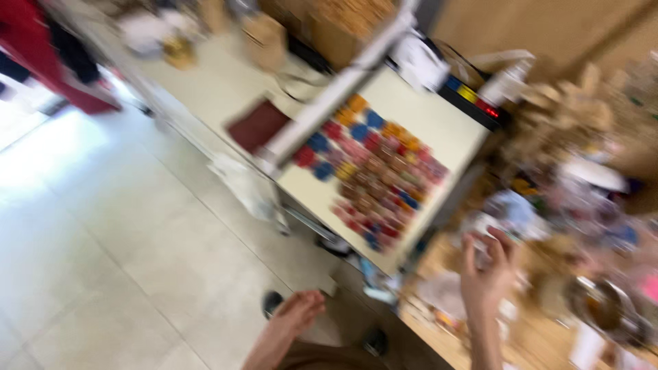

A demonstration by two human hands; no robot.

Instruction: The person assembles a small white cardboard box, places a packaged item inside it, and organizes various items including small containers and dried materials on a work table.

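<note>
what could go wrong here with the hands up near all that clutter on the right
The right hand is raised with fingers spread close to the crowded, blurred clutter and could knock a piece off. The left hand hangs empty below the table, whose colourful small pieces lie near its edge, so a bump might scatter them.

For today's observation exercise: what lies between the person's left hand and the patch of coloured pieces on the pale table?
In the head view, between the left hand and the coloured pieces lie the pale table's near edge, dark blurred shapes below it, and grey floor.
</note>
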